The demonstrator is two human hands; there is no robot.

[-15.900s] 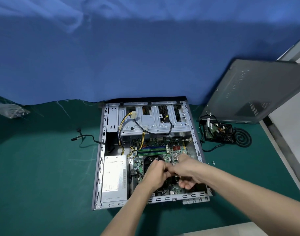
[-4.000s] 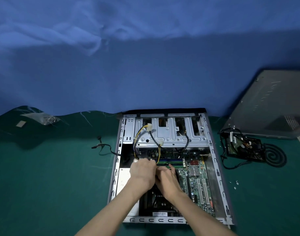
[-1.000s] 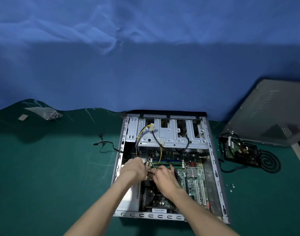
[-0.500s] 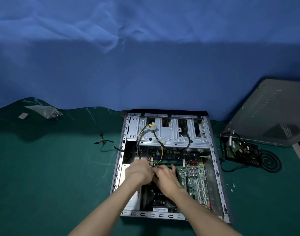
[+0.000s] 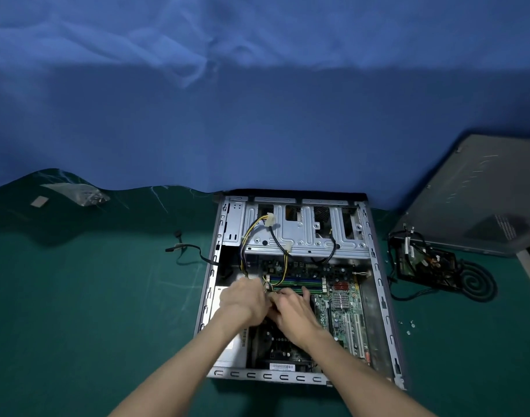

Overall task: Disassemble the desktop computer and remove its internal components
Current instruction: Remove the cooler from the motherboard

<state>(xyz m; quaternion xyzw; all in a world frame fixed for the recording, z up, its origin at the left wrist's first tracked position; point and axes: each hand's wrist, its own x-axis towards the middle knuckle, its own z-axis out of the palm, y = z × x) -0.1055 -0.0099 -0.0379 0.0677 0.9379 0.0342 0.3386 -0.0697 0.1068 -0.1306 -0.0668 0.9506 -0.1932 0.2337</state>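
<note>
The open computer case (image 5: 378,296) lies flat on the green mat. Inside are the green motherboard (image 5: 342,305), the memory sticks (image 5: 297,282), the silver power supply (image 5: 227,350) at the left and the metal drive cage (image 5: 306,236) at the far end. My left hand (image 5: 242,299) and my right hand (image 5: 291,311) meet just in front of the memory sticks. Both have curled fingers around the yellow and black power cable bundle (image 5: 248,236) where it reaches the board. The plug itself is hidden between my fingers.
The grey side panel (image 5: 480,197) leans at the right. A removed black drive with coiled cable (image 5: 426,263) lies beside the case. Small screws (image 5: 409,325) dot the mat to the right. A loose black cable (image 5: 188,251) and a plastic bag (image 5: 80,194) lie to the left.
Over the last second both hands stayed at the cable plug near the memory sticks, shifting slightly. Earlier they worked lower down, over the middle of the board.
</note>
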